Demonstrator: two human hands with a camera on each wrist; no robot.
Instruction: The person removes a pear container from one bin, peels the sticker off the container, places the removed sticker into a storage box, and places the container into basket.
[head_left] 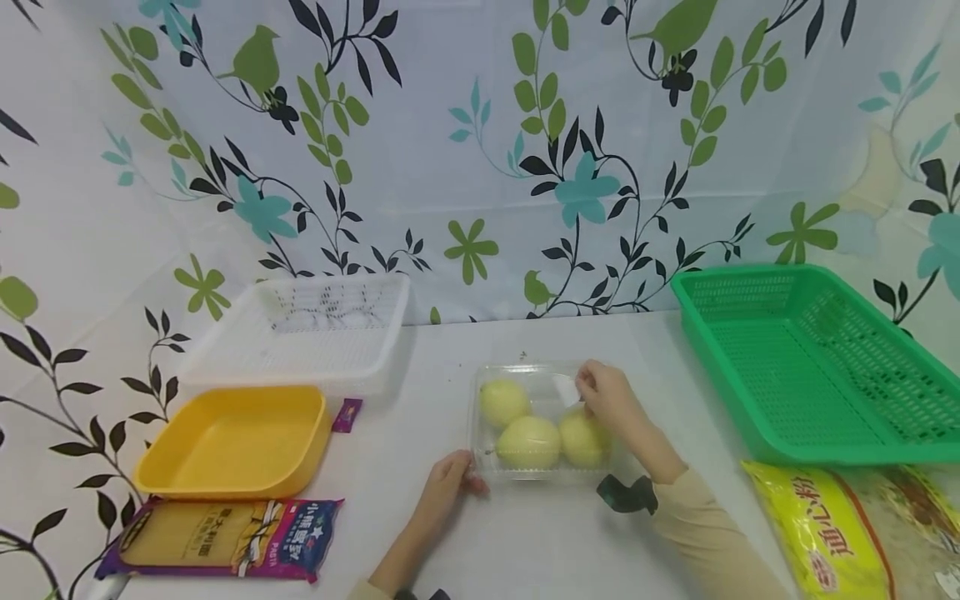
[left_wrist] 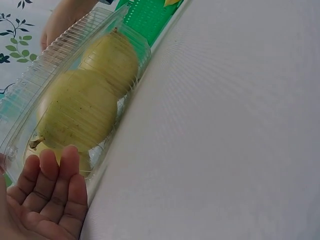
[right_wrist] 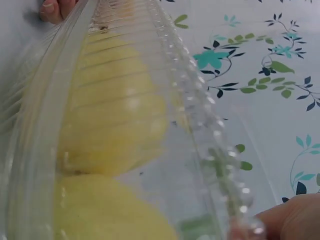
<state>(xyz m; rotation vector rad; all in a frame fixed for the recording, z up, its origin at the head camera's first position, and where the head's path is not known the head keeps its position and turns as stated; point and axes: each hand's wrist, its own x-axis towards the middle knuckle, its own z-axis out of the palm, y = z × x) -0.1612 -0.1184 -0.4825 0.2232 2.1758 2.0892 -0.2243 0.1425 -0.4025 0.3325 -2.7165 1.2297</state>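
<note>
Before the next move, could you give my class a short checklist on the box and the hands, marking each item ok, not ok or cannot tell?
1. Clear box resting on the table: ok.
2. Three fruits all inside the box: ok.
3. Right hand on the box: ok, its fingers appear to pinch the edge near the far right corner.
4. Left hand firmly holding the box: cannot tell; it is at the near left corner, fingers not wrapped round it.
5. Box fully closed: cannot tell; the clear plastic hides the seam.
6. Green basket apart from the box: ok, over to the right.
</note>
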